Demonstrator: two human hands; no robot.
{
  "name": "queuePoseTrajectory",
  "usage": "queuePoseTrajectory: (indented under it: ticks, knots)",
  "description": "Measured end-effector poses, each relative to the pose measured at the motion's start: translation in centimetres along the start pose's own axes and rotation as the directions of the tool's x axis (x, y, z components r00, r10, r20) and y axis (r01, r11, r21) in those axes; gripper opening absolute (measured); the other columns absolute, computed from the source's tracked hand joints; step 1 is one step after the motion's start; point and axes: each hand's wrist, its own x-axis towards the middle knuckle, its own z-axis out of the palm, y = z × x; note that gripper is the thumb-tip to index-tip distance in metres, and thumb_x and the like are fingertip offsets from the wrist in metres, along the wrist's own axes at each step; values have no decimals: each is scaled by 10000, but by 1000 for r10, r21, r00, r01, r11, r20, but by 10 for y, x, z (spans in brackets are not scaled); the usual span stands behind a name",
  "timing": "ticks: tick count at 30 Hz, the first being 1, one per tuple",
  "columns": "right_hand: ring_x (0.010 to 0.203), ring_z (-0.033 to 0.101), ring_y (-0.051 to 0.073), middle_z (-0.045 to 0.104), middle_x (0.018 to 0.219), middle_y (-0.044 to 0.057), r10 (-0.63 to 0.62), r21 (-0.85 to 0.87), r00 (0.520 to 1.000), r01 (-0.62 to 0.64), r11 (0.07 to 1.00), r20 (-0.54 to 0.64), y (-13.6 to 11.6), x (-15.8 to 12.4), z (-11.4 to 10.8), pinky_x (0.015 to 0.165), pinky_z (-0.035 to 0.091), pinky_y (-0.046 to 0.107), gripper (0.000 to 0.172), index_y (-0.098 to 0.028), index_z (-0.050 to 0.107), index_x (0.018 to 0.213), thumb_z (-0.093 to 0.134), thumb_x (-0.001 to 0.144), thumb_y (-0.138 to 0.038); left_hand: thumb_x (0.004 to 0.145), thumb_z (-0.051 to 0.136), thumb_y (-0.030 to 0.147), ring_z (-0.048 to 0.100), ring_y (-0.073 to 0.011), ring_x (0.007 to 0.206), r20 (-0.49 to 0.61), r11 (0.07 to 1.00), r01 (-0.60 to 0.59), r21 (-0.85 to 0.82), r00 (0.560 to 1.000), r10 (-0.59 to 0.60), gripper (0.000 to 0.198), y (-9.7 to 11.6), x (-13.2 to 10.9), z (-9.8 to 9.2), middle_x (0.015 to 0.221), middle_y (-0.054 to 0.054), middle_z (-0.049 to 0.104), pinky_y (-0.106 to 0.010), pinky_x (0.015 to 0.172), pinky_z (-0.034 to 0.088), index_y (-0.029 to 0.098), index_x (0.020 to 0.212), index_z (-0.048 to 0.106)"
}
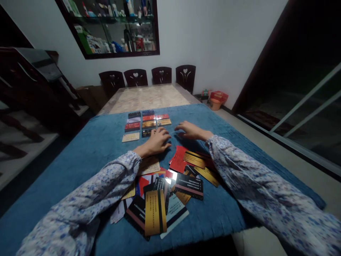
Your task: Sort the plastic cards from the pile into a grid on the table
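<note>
My left hand (156, 141) is over the blue cloth with its fingers spread. One fingertip overlaps the black card (146, 132) at the front of the laid-out cards; whether it presses on it I cannot tell. My right hand (189, 130) hovers or rests palm down to the right, fingers stretched and slightly bent, with no card visible in it. Beyond my left hand, overlapping cards form columns, among them a red card (132, 126), a cream card (130, 137) and an orange-and-white card (163, 120). Nearer me lies a loose heap with a gold card (156, 213), a black card (189, 185) and a red card (178, 159).
A blue cloth (106, 142) covers the near part of the marble-topped table (151, 95). Several dark chairs (135, 76) stand along its far end. An orange bucket (215, 103) is on the floor to the right, and a shelf niche (114, 28) is in the wall.
</note>
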Motion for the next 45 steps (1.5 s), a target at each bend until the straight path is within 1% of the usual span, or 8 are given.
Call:
queuePoseTrajectory:
  ticks: [4,9,15,26,29,34,42,45]
  knots:
    - [1051,610,246,716,1175,139,-62,61,998,62,996,-9,-4,-18,13,934,424,348,318,-166,733,1231,618,939,-213,934,624,480,440,-335,1254,-12,998,-2,-56,1000,2,299,12,-11,1,1238,-131,631,-540,1037,338,215,1053,699]
    - [1030,587,246,724,1139,122,-134,135,989,142,981,-61,-7,-39,23,941,422,381,260,-185,751,1159,638,930,-237,898,651,597,472,-305,1146,14,995,-1,-97,1000,2,398,23,-22,2,1113,-104,618,-489,986,353,200,924,663]
    - [1040,581,254,733,1158,128,-196,224,974,217,950,-114,-20,-59,24,969,441,417,269,-188,762,1131,632,959,-348,892,642,637,483,-314,1155,63,993,5,-119,998,2,458,37,-32,-1,1096,-101,614,-497,999,333,179,907,642]
    - [1166,527,274,710,1285,86,-255,302,964,266,915,-77,-43,-82,16,1062,412,468,284,-231,764,1151,663,886,-253,823,648,748,482,-324,1126,105,997,29,-73,994,-21,584,53,-37,4,1108,-115,596,-492,975,357,182,956,605]
    - [1204,503,294,690,1339,84,-280,305,959,277,911,-34,-43,-83,15,1079,394,491,318,-230,760,1178,697,874,-300,839,640,729,471,-324,1134,109,997,35,-64,994,-28,569,53,-37,5,1128,-117,588,-495,980,356,181,984,595]
    - [1181,511,317,660,1383,119,-298,304,954,291,907,-24,-33,-78,26,1052,406,520,512,-215,722,1278,785,817,-428,870,678,612,464,-322,1162,115,996,63,-56,992,-57,457,52,-38,-1,1133,-114,592,-488,993,349,178,988,599]
    - [1181,537,311,654,1372,147,-283,277,955,295,915,-84,-21,-72,43,1038,427,512,573,-221,704,1312,675,896,-615,936,651,390,500,-291,1148,100,992,99,-76,991,-91,219,49,-39,0,1121,-92,637,-472,983,336,183,1004,637]
    - [1168,553,298,656,1367,142,-282,257,954,298,919,-97,-20,-71,45,1034,433,495,568,-223,693,1325,636,924,-621,940,641,430,507,-288,1127,71,995,70,-69,995,-65,259,48,-40,2,1103,-95,650,-466,969,331,179,999,656]
